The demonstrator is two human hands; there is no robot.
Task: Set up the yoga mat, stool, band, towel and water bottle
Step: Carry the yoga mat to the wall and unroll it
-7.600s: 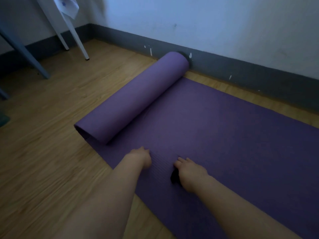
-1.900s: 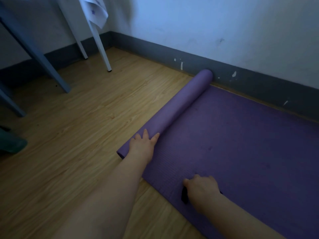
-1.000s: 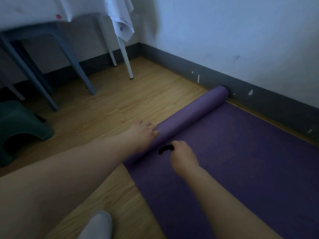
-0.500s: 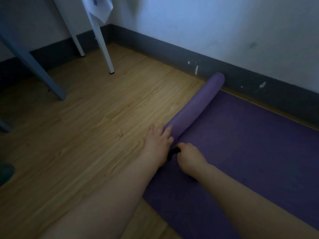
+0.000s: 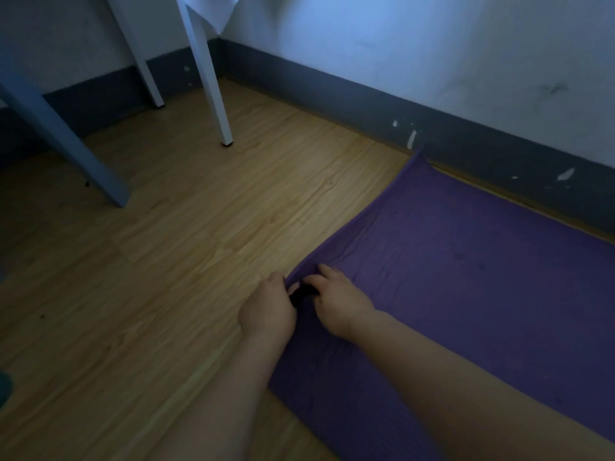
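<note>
The purple yoga mat (image 5: 466, 261) lies unrolled on the wooden floor along the wall, its left end edge still curling up a little. My left hand (image 5: 268, 311) is at the near corner of that edge, fingers curled on the raised lip. Just to its right, my right hand (image 5: 339, 302) rests on the mat, closed around a small black band (image 5: 301, 294) that shows between the two hands. Stool, towel and water bottle are out of view.
White table legs (image 5: 208, 78) and a slanted blue-grey leg (image 5: 66, 141) stand on the floor at the back left. A grey skirting board (image 5: 432, 121) runs behind the mat. A dark green object (image 5: 5, 387) peeks in at the left edge.
The last thin roll of the mat has opened out flat to its end. Both hands followed it and now sit at the end edge, the right still holding the black band.
</note>
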